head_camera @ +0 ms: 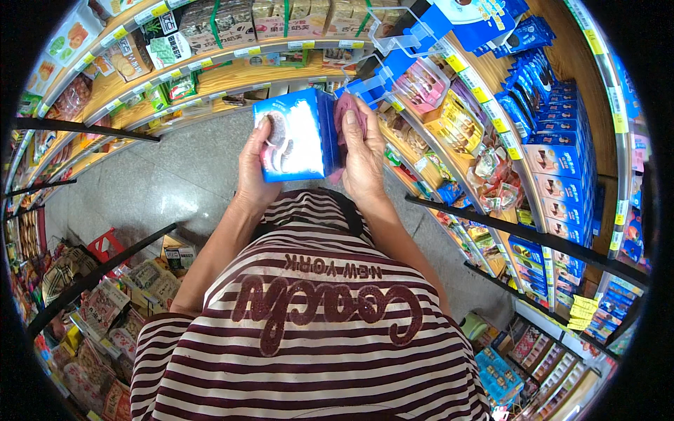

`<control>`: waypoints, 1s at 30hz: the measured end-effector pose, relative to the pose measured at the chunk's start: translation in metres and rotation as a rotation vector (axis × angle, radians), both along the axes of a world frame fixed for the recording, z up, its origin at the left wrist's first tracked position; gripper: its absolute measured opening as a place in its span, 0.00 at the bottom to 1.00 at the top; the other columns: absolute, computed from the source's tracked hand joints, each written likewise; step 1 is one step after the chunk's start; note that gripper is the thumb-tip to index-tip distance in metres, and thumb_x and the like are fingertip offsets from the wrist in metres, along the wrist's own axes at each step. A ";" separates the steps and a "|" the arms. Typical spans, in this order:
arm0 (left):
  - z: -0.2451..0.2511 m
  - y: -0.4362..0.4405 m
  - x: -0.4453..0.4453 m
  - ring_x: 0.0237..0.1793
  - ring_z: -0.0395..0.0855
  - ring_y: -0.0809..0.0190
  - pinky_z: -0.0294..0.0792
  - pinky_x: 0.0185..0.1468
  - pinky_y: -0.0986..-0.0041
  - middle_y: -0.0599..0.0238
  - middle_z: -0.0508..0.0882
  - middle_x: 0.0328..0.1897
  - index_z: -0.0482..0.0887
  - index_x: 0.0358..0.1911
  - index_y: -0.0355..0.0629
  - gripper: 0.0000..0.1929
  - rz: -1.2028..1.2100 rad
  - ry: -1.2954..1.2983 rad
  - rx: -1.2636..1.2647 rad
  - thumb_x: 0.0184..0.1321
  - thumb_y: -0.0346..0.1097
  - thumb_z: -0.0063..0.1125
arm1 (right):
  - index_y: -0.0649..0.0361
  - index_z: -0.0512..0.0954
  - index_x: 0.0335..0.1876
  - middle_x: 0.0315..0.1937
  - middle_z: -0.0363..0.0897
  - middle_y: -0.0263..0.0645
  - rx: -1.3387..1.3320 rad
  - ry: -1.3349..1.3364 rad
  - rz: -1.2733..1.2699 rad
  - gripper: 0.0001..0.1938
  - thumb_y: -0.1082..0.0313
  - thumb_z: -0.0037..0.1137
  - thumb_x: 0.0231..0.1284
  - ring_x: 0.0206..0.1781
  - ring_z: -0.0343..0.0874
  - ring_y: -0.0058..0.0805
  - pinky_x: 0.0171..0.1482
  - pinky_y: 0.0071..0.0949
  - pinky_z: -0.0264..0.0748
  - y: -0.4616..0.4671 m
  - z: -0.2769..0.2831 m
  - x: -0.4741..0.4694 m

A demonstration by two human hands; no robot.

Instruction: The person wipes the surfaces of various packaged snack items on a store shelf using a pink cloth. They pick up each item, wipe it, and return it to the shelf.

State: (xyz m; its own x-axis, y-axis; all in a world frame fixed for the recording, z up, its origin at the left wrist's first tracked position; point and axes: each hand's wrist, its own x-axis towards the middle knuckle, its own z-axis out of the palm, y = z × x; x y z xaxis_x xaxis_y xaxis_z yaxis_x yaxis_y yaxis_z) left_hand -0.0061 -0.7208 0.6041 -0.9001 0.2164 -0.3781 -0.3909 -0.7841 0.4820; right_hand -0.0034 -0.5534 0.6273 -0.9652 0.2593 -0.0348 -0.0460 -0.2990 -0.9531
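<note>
A blue cardboard snack box (pixel 295 137) with a cookie picture is held in front of my body, above the tiled floor. My left hand (pixel 258 166) grips its left side, the thumb lying on the printed front face. My right hand (pixel 362 150) holds a bunched mauve cloth (pixel 350 121) against the box's dark blue right side. Glare washes out part of the front face. The fingers behind the box are hidden.
Curved wooden shelves with price tags surround me. Transparent plastic holders (pixel 392 39) jut out near the box. Stacked blue boxes (pixel 558 173) fill a right shelf. Black bars (pixel 521 234) cross at right and lower left. Packaged snacks (pixel 100 310) lie at lower left.
</note>
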 end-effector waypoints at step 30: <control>0.008 0.003 -0.003 0.60 0.78 0.61 0.70 0.64 0.66 0.55 0.79 0.60 0.69 0.67 0.36 0.37 0.092 0.070 -0.467 0.67 0.59 0.59 | 0.62 0.71 0.68 0.56 0.78 0.35 0.349 0.140 0.088 0.21 0.60 0.55 0.76 0.57 0.77 0.21 0.59 0.24 0.75 0.010 0.020 -0.007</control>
State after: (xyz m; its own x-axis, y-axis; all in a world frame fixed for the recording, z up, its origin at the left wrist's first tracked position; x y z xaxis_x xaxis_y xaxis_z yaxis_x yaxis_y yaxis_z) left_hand -0.0094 -0.7183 0.6123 -0.9342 -0.0442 -0.3540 -0.2842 -0.5075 0.8134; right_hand -0.0107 -0.5432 0.6469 -0.9734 0.1487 0.1742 -0.1711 0.0334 -0.9847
